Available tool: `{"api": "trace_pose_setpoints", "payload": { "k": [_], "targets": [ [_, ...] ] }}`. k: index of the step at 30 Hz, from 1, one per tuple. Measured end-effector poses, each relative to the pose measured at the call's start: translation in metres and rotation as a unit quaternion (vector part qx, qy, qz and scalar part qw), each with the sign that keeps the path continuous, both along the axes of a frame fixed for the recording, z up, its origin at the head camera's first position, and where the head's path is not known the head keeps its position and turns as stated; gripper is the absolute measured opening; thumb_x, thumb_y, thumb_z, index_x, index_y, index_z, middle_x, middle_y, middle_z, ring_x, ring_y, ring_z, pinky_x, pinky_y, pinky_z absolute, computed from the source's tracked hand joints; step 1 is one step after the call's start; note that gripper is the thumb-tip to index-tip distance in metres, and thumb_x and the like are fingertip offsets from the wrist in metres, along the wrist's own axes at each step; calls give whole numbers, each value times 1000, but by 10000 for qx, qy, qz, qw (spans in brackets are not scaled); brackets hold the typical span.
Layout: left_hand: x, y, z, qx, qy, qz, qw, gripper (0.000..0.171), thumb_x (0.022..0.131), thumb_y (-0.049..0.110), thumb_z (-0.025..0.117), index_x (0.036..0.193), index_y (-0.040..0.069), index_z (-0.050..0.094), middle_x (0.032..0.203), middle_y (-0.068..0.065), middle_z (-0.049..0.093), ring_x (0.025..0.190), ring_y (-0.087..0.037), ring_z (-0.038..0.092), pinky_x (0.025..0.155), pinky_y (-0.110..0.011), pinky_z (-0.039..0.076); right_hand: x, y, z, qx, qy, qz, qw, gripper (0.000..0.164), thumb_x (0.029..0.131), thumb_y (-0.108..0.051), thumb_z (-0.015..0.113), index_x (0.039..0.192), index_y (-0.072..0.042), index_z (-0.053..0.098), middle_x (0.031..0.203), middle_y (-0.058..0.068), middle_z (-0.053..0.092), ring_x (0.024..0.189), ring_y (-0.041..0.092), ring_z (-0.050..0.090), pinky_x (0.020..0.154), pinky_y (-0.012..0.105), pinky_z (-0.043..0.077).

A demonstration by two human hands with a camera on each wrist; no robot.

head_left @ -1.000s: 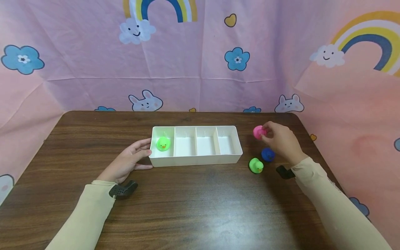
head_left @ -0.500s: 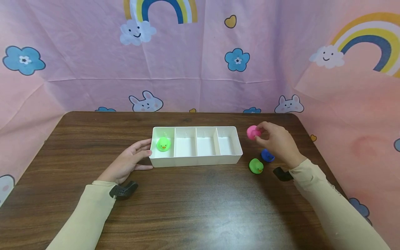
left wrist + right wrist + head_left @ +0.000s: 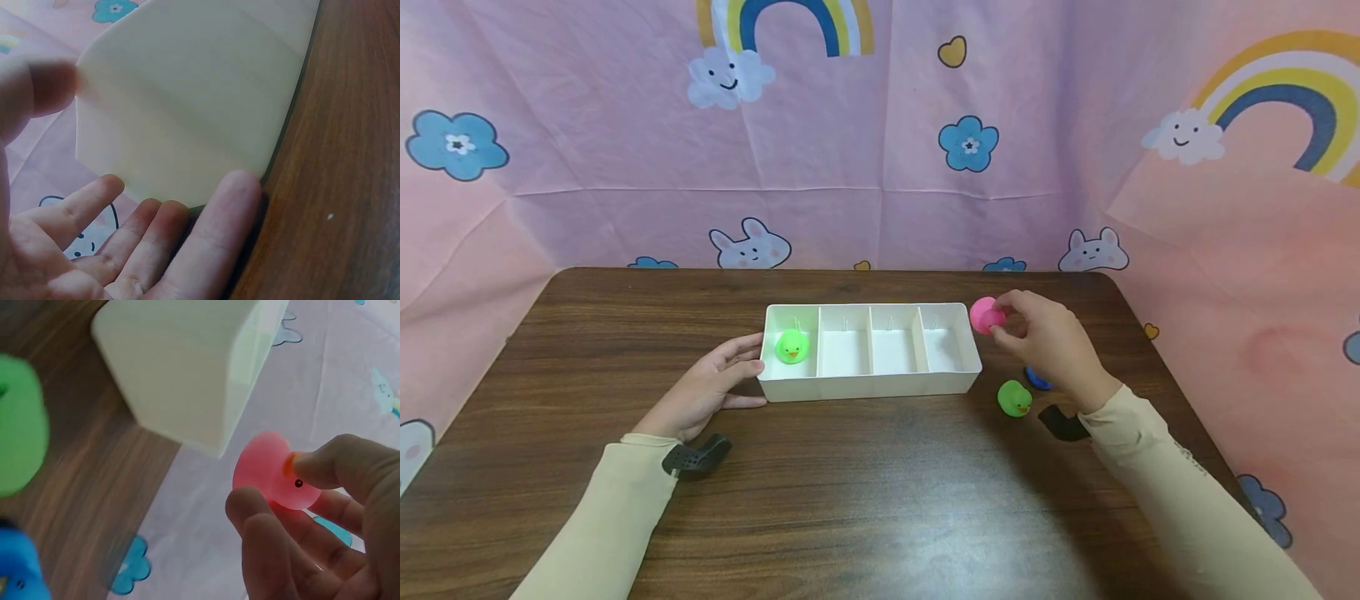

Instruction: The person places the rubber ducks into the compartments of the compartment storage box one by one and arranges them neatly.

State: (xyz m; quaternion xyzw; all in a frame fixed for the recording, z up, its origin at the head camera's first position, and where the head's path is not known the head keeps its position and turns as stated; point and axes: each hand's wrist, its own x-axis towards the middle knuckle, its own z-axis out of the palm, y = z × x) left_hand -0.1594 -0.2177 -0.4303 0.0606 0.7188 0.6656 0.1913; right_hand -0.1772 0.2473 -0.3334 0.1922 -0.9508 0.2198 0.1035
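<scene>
A white box (image 3: 871, 386) with several compartments stands on the table, and a green rubber duck (image 3: 792, 346) sits in its leftmost one. My left hand (image 3: 711, 383) touches the box's left end with its fingers spread; in the left wrist view the fingertips (image 3: 240, 187) rest against the end wall. Between thumb and fingers my right hand (image 3: 1052, 342) pinches a pink rubber duck (image 3: 985, 316), held just off the box's right rear corner. Its orange beak faces the thumb in the right wrist view. The other three compartments hold no duck.
Right of the box, another green duck (image 3: 1015, 399) lies on the brown table (image 3: 850, 500). A blue duck (image 3: 1038, 378) beside it is partly hidden by my right hand. Behind the table hangs a pink printed cloth (image 3: 850, 133).
My right hand has moved left with the pink duck, from beyond the blue duck to the box's right end. The left hand and the box have stayed in place.
</scene>
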Motion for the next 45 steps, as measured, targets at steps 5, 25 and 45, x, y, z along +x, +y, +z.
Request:
{"api": "trace_pose_setpoints", "payload": {
  "k": [5, 25, 45],
  "targets": [
    [0, 0, 2, -35, -28, 35, 10000, 68, 108, 27, 55, 164, 8, 21, 164, -26, 28, 124, -26, 59, 91, -42, 62, -1, -20, 5, -10, 81, 99, 9999, 20, 92, -14, 76, 111, -8, 70, 101, 6, 72, 76, 19, 67, 66, 37, 58],
    [2, 1, 2, -56, -59, 137, 9999, 66, 108, 26, 56, 164, 8, 24, 165, -24, 28, 137, -40, 48, 92, -42, 62, -1, -126, 5, -334, 242, 1341, 9901, 18, 92, -12, 77, 109, -9, 71, 101, 0, 73, 80, 19, 65, 68, 28, 55],
    [1, 1, -2, 13, -81, 187, 9998, 69, 106, 29, 60, 162, 6, 26, 164, -24, 30, 130, -28, 55, 91, -42, 62, -31, -169, -35, 607, -539, 1323, 9879, 15, 92, -19, 78, 103, -12, 71, 95, -1, 74, 83, 16, 66, 72, 32, 56]
  ]
}}
